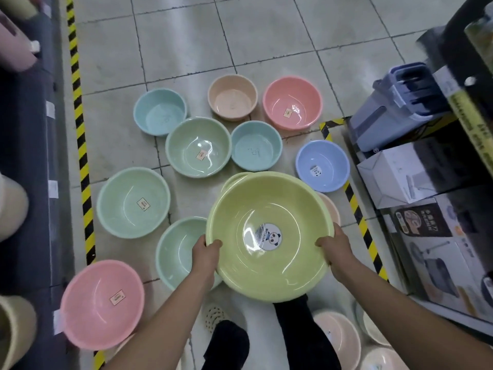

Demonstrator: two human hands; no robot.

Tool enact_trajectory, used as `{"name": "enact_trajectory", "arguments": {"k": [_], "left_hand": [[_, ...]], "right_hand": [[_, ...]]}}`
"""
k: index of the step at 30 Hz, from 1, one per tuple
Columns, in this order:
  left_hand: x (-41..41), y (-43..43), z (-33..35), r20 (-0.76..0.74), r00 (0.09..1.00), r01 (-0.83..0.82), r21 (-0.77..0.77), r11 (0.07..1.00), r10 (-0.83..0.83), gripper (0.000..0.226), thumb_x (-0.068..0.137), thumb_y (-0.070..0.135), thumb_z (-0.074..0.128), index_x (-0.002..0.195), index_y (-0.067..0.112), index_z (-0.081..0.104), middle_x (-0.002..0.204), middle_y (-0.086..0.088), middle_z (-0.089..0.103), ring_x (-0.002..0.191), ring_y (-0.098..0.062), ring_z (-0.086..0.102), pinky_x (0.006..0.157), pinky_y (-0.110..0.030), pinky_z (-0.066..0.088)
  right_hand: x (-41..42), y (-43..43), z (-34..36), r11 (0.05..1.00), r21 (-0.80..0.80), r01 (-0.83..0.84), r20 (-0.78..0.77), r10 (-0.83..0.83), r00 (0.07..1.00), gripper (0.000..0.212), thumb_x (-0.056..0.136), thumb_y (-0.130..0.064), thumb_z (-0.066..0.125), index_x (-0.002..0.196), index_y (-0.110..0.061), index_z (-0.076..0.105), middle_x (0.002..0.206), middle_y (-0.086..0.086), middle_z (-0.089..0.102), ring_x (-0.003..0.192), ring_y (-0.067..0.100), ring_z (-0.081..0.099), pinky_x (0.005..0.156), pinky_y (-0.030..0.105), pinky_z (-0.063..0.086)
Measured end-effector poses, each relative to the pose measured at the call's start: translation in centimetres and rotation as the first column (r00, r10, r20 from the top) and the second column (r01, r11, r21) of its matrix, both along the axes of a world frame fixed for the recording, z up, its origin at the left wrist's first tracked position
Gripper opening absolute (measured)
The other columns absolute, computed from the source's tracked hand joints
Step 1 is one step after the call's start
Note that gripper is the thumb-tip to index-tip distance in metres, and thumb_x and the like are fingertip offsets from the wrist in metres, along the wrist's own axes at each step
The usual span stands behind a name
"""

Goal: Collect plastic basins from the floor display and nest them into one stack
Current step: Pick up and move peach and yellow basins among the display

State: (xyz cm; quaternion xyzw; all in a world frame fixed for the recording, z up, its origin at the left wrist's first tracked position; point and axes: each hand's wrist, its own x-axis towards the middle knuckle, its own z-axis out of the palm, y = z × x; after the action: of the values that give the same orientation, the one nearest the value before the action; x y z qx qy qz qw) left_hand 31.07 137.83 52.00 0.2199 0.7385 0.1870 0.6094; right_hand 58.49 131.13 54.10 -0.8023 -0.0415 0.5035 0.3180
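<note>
Floor tiles (186,49) are crowded, so the yellow basin (266,204), gripped at its rim by left hand (206,252) and right hand (337,249), is best kept level, clear of what seems a peach basin (330,206).

Large yellow-green round plastic basin (280,273), with a white round sticker (268,235) inside showing a black-and-white panda. Left of it: mint-green round plastic basin (133,202), pale green round plastic basin (174,249), pink round plastic basin (102,304) with a beige label. Beyond it: sage-green basin (198,146), two light teal basins (160,112) (256,146), peach-beige basin (232,97), salmon-pink basin (292,102). To its right: periwinkle-blue basin (322,166). Pale grey tiled floor (186,49), dark grout. Yellow-and-black striped tape (80,129) far left.
</note>
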Motion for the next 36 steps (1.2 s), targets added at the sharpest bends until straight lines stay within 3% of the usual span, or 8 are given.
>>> {"name": "enact_trajectory", "arguments": {"k": [3, 7, 12, 15, 21, 25, 30, 36], "left_hand": [[2.0, 2.3, -3.2, -0.036, 0.999, 0.005, 0.000, 1.000, -0.005, 0.023, 0.088, 0.003, 0.055, 0.109, 0.009, 0.061, 0.095, -0.008, 0.067, 0.085, -0.028, 0.064, 0.071, -0.036, 0.052], [4.4, 5.5, -8.1, -0.084, 0.996, 0.000, -0.008, 1.000, -0.001, 0.020, 0.089, 0.004, 0.055, 0.107, 0.012, 0.060, 0.090, -0.004, 0.065, 0.076, -0.022, 0.060, 0.060, -0.030, 0.048], [5.6, 8.9, -16.9, -0.139, 0.990, 0.020, -0.015, 1.000, -0.022, 0.019, 0.088, 0.004, 0.057, 0.106, 0.009, 0.062, 0.095, -0.010, 0.067, 0.082, -0.028, 0.063, 0.062, -0.031, 0.050], [5.6, 10.8, -23.2, -0.174, 0.982, 0.075, -0.003, 0.997, -0.074, 0.020, 0.089, 0.008, 0.059, 0.109, 0.008, 0.061, 0.101, -0.011, 0.067, 0.084, -0.027, 0.063, 0.063, -0.031, 0.050], [5.4, 15.4, -35.9, -0.268, 0.962, 0.070, 0.040, 0.997, -0.057, 0.029, 0.094, 0.013, 0.055, 0.123, 0.013, 0.058, 0.112, -0.010, 0.064, 0.100, -0.031, 0.061, 0.089, -0.044, 0.053], [5.5, 16.1, -42.3, -0.323, 0.944, 0.095, 0.068, 0.993, -0.068, 0.030, 0.095, 0.015, 0.053, 0.124, 0.015, 0.056, 0.110, -0.009, 0.063, 0.098, -0.032, 0.059, 0.089, -0.046, 0.052], [5.8, 16.4, -46.8, -0.350, 0.933, 0.132, 0.104, 0.986, -0.088, 0.033, 0.095, 0.017, 0.053, 0.128, 0.012, 0.055, 0.112, -0.014, 0.063, 0.092, -0.033, 0.060, 0.079, -0.044, 0.050], [6.3, 16.7, -49.2, -0.316, 0.943, 0.137, 0.096, 0.986, -0.100, 0.037, 0.097, 0.012, 0.051, 0.133, 0.013, 0.052, 0.113, -0.013, 0.062, 0.092, -0.033, 0.060, 0.078, -0.043, 0.051]], "right_hand": [[2.6, 2.7, -3.1, 0.995, -0.022, -0.094, 0.003, 0.094, 0.996, 0.053, 0.085, 0.009, 0.049, 0.132, -0.016, 0.049, 0.096, 0.002, 0.059, 0.083, 0.021, 0.057, 0.065, 0.033, 0.048], [5.4, 6.4, -9.3, 0.973, -0.065, -0.221, -0.008, 0.221, 0.975, 0.055, 0.083, 0.005, 0.052, 0.132, -0.017, 0.048, 0.099, 0.001, 0.059, 0.095, 0.030, 0.058, 0.079, 0.045, 0.052], [7.2, 10.5, -19.4, 0.946, -0.116, -0.303, -0.012, 0.304, 0.953, 0.054, 0.079, 0.001, 0.057, 0.130, -0.015, 0.053, 0.112, 0.012, 0.063, 0.101, 0.037, 0.061, 0.082, 0.049, 0.056], [7.3, 12.6, -25.9, 0.937, -0.106, -0.334, -0.011, 0.334, 0.942, 0.047, 0.081, 0.001, 0.056, 0.124, -0.017, 0.053, 0.112, 0.011, 0.062, 0.101, 0.035, 0.060, 0.078, 0.044, 0.055], [6.6, 16.2, -38.5, 0.912, -0.054, -0.407, 0.039, 0.409, 0.912, 0.049, 0.079, -0.006, 0.059, 0.127, -0.015, 0.051, 0.112, 0.009, 0.065, 0.102, 0.032, 0.062, 0.080, 0.040, 0.053], [6.5, 16.8, -44.4, 0.904, -0.058, -0.425, 0.071, 0.428, 0.901, 0.050, 0.083, -0.006, 0.059, 0.131, -0.016, 0.049, 0.111, 0.005, 0.062, 0.104, 0.028, 0.059, 0.088, 0.040, 0.052], [6.0, 16.1, -49.7, 0.916, -0.047, -0.399, 0.087, 0.402, 0.912, 0.055, 0.086, -0.006, 0.058, 0.138, -0.015, 0.044, 0.114, 0.005, 0.059, 0.098, 0.023, 0.054, 0.078, 0.027, 0.041], [5.9, 15.7, -52.5, 0.904, -0.067, -0.423, 0.079, 0.428, 0.900, 0.058, 0.087, -0.007, 0.059, 0.142, -0.016, 0.040, 0.120, 0.007, 0.061, 0.101, 0.024, 0.054, 0.083, 0.029, 0.043]]}}
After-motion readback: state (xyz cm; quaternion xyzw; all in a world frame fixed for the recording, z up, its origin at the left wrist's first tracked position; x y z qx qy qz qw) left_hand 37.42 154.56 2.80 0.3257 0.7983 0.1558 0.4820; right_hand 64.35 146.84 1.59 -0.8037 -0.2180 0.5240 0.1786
